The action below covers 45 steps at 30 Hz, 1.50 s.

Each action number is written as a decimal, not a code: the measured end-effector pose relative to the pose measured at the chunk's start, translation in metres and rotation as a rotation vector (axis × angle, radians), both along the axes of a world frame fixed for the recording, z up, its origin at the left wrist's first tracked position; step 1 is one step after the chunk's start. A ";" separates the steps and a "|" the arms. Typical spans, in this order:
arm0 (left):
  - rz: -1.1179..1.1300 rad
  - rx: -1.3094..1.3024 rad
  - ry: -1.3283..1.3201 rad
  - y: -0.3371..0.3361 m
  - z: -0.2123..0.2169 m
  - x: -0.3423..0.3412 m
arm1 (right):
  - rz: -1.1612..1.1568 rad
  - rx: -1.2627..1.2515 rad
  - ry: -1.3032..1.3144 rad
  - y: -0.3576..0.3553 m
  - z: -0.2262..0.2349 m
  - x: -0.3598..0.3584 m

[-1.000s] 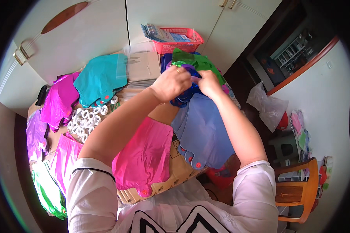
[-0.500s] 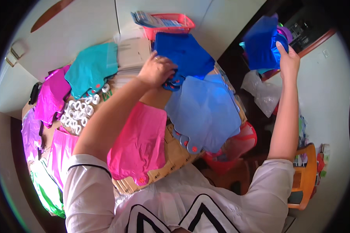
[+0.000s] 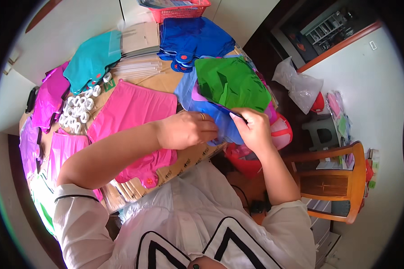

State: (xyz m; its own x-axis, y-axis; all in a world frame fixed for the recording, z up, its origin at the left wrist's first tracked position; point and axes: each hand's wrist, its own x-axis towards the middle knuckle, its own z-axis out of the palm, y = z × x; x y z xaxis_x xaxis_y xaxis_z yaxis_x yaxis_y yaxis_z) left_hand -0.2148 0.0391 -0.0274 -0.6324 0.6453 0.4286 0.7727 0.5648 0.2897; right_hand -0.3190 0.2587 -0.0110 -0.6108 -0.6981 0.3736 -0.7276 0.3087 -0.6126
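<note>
The left hand (image 3: 188,129) has blurred fingertips; whether they grip the blue bag (image 3: 211,112) cannot be told. The right hand (image 3: 256,130) covers the green bag's (image 3: 233,83) near corner. The left forearm (image 3: 112,152) hides part of the pink bag (image 3: 134,107). The top edge cuts off the red basket (image 3: 184,11).

Your head-worn fisheye looks down from close above your left hand (image 3: 184,130) and right hand (image 3: 254,130). It reaches the red basket (image 3: 177,15) beyond them and the wooden chair (image 3: 324,184) right of them.
</note>
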 end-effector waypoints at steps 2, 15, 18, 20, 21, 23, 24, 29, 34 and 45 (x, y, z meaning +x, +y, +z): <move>-0.003 0.129 -0.117 0.001 -0.002 -0.003 | -0.003 -0.014 -0.015 0.002 0.000 0.001; 0.325 0.347 -0.844 0.012 0.027 -0.029 | 0.054 -0.076 -0.407 0.011 -0.008 -0.001; 0.447 0.408 -0.744 0.023 0.030 -0.030 | 0.096 -0.052 -0.473 0.012 -0.002 -0.002; 0.500 0.504 -0.699 0.029 0.026 -0.034 | 0.135 -0.069 -0.532 0.014 0.002 -0.003; 0.483 0.514 -0.580 0.031 0.025 -0.036 | 0.155 -0.092 -0.570 0.015 0.003 -0.002; 0.448 0.529 -0.341 0.033 0.019 -0.041 | 0.120 -0.074 -0.541 0.012 0.003 0.000; 0.351 0.499 -0.073 0.036 0.022 -0.042 | 0.060 -0.034 -0.475 0.010 0.001 0.002; 0.116 -0.166 0.651 0.027 0.025 -0.020 | -0.089 -0.195 -0.433 0.004 -0.025 -0.008; 0.453 0.003 0.057 0.024 -0.017 -0.001 | -0.202 -0.360 -1.085 0.018 -0.019 -0.055; 0.548 0.265 -0.087 0.026 -0.024 0.005 | -0.368 -0.626 0.002 0.053 0.162 -0.175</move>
